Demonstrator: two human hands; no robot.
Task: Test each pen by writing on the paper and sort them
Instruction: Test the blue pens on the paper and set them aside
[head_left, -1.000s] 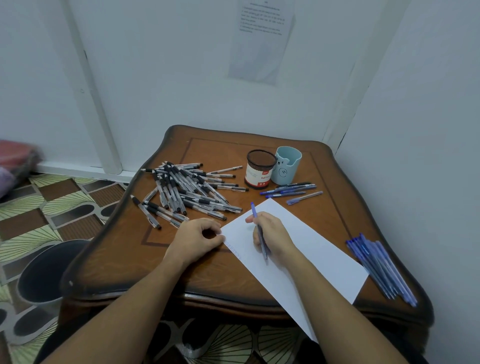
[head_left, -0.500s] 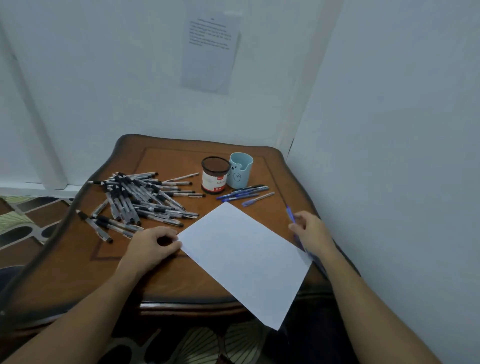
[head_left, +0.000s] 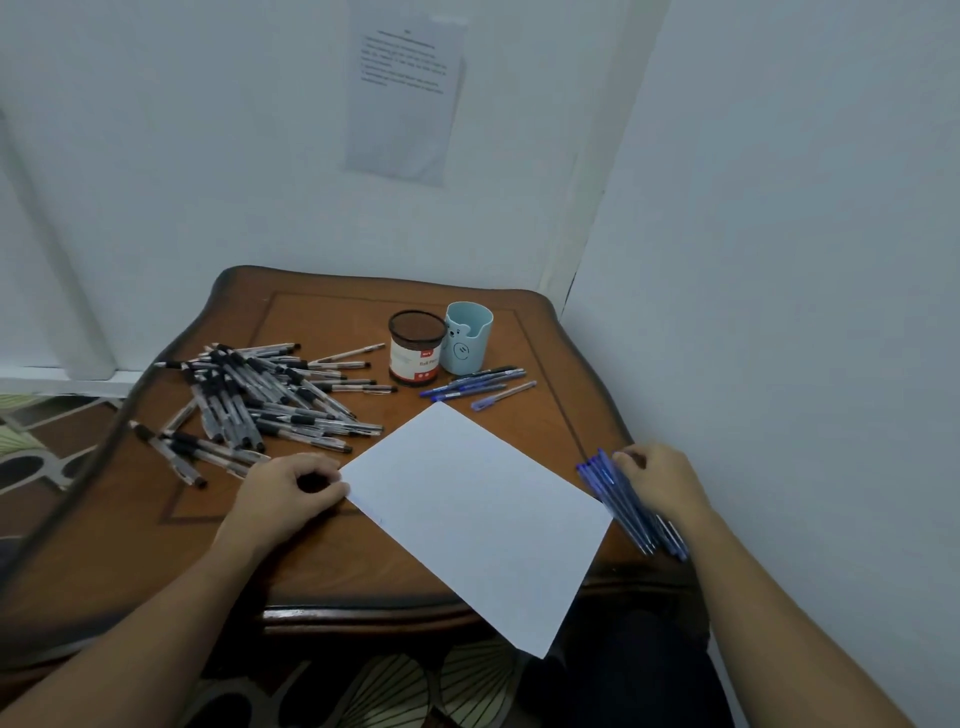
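A white sheet of paper (head_left: 475, 512) lies tilted on the wooden table (head_left: 332, 561), its near corner hanging over the front edge. My left hand (head_left: 283, 491) rests curled at the paper's left corner and holds it down. My right hand (head_left: 657, 480) lies on a bundle of several blue pens (head_left: 626, 501) at the table's right edge, fingers bent over their tops. A big pile of black pens (head_left: 260, 402) covers the table's left side. A few blue pens (head_left: 478, 387) lie behind the paper.
A brown-lidded can (head_left: 415, 348) and a light blue cup (head_left: 466, 338) stand at the back of the table. White walls close in behind and to the right. A printed sheet (head_left: 405, 93) hangs on the back wall. Patterned floor shows at the left.
My right hand left the paper with a blue pen, moved to the right table edge and now lies on the blue pen bundle. The left hand stayed at the paper's corner. The view shifted right.
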